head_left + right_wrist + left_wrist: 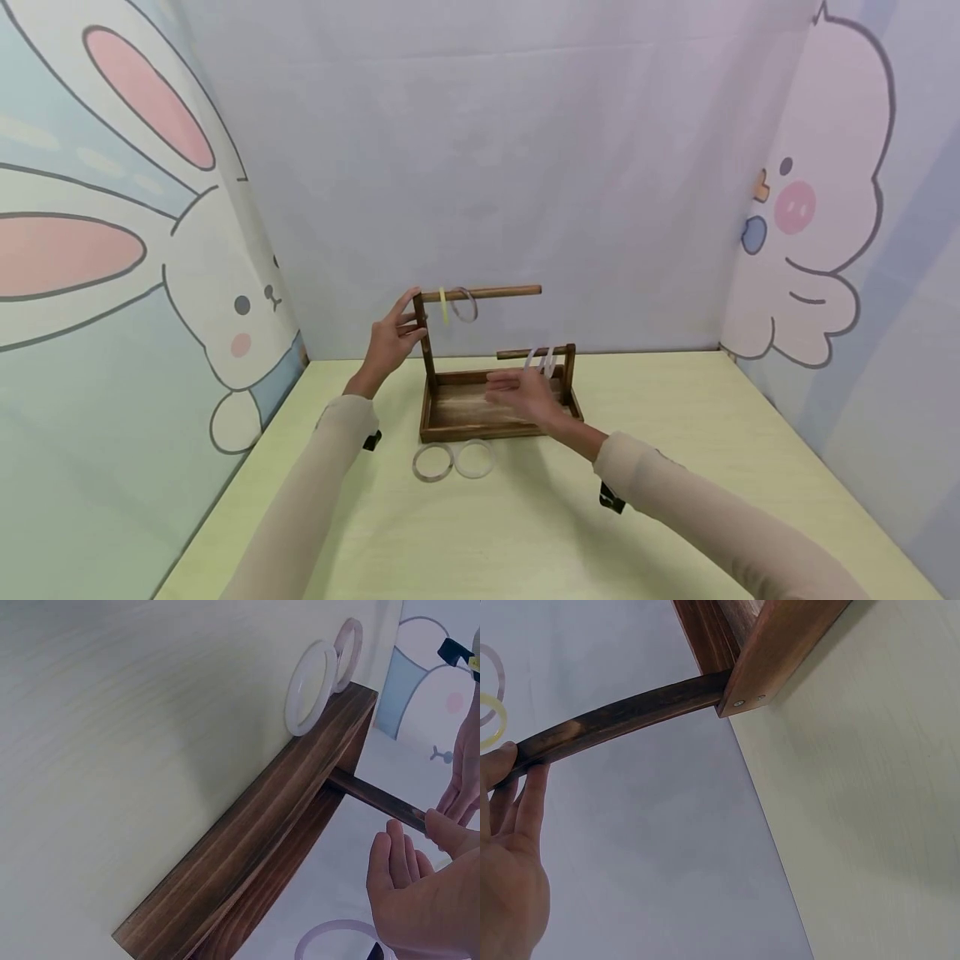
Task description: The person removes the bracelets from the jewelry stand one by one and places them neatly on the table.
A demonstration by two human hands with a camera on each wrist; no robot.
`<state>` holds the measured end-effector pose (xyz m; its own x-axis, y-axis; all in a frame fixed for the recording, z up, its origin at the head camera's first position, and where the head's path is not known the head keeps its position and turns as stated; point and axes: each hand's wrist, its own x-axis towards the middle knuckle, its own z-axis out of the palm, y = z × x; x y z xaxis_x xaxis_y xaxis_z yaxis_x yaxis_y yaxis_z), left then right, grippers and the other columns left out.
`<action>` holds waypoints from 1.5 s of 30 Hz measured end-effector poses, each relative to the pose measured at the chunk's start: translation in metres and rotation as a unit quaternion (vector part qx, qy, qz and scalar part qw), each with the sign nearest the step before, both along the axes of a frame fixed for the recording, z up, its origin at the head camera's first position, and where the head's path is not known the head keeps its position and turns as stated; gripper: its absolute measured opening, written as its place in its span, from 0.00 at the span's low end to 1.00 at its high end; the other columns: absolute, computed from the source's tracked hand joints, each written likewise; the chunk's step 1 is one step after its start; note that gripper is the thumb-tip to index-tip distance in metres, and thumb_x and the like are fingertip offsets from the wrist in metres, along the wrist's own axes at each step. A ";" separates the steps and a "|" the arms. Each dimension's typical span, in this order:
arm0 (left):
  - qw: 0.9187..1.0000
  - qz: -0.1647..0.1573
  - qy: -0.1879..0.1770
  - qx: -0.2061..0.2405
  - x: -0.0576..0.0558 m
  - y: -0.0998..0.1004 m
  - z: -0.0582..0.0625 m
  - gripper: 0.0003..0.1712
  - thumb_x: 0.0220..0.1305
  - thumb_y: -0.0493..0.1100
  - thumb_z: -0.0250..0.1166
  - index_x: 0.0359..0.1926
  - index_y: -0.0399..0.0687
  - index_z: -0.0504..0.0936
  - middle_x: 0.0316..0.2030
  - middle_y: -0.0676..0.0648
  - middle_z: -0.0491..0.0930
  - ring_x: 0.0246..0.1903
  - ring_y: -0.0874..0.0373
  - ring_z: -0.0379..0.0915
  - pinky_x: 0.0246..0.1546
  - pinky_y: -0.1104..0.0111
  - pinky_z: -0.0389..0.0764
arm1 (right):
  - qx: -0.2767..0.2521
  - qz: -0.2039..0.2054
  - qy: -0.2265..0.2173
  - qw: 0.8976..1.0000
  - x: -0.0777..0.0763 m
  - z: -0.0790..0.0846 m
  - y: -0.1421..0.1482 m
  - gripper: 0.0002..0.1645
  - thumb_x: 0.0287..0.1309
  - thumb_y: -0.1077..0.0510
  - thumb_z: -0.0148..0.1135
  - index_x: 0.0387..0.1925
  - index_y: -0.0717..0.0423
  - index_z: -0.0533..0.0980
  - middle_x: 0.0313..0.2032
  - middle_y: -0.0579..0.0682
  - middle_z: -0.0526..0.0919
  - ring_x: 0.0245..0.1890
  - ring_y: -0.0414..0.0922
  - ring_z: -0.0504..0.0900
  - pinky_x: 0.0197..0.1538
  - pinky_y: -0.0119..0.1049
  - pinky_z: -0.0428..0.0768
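Observation:
A dark wooden bangle stand (487, 432) has a tall post on the left and a short one on the right. My left hand (390, 342) pinches the top of the tall post (622, 720), thumb on one side and fingers on the other. From the upper bar (510, 292) hang a yellow bangle (443, 307) and a greyish-purple bangle (472, 308). My right hand (531, 398), fingers extended with nothing visible in them, is in front of the lower bar (513, 354). Pale bangles (551, 364) hang on that bar, partly behind the hand.
Two more bangles lie side by side on the pale table before the stand: a marbled one (416, 473) and a white one (491, 463). Cloth walls with cartoon animals enclose the table (660, 400) at the back and both sides.

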<state>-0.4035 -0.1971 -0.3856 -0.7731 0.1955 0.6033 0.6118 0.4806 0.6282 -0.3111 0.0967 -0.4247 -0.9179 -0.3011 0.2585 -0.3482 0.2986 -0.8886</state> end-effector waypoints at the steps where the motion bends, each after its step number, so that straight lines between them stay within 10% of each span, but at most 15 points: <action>1: 1.000 0.000 -0.002 0.000 0.000 0.000 0.000 0.51 0.66 0.29 0.70 0.79 0.73 0.61 0.57 0.31 0.82 0.52 0.40 0.85 0.51 0.54 0.87 | -0.004 -0.001 -0.005 1.000 0.000 0.002 -0.001 0.20 0.63 0.62 0.74 0.55 0.63 0.84 0.47 0.58 0.90 0.48 0.51 0.90 0.51 0.42 0.89; 45: 1.000 0.004 -0.006 -0.005 0.007 -0.002 0.003 0.50 0.66 0.30 0.70 0.80 0.72 0.61 0.58 0.32 0.82 0.53 0.41 0.85 0.52 0.55 0.88 | -0.008 -0.061 0.050 0.997 -0.024 0.045 -0.015 0.22 0.65 0.60 0.73 0.59 0.62 0.83 0.50 0.58 0.89 0.50 0.52 0.89 0.50 0.42 0.89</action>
